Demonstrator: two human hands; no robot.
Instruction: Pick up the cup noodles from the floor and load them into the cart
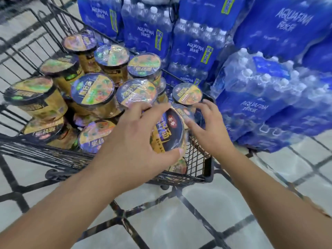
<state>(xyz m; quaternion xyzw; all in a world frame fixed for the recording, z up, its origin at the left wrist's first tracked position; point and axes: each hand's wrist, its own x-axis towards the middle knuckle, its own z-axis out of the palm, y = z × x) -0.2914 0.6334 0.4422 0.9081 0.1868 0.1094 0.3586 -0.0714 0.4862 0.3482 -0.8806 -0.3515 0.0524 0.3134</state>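
While stacked cup noodles (92, 90) fill the cart (208, 166) from its left side, loading is under way at the right corner. Left hand (136, 139) grips a tilted cup (168, 130) over its lid; right hand (210, 126) hovers beside it, fingers spread, holding nothing. Next: seat it upright, then let go.

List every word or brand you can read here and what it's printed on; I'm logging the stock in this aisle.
"AQUAFINA": on the blue wrap of the water bottle packs stacked beside the cart.
Chinese characters under that brand name: too blurred to read.
Green-yellow tags on those packs: unreadable.
Lids and sides of the cup noodles, including the cup the left hand grips: large characters, blurred, unreadable.
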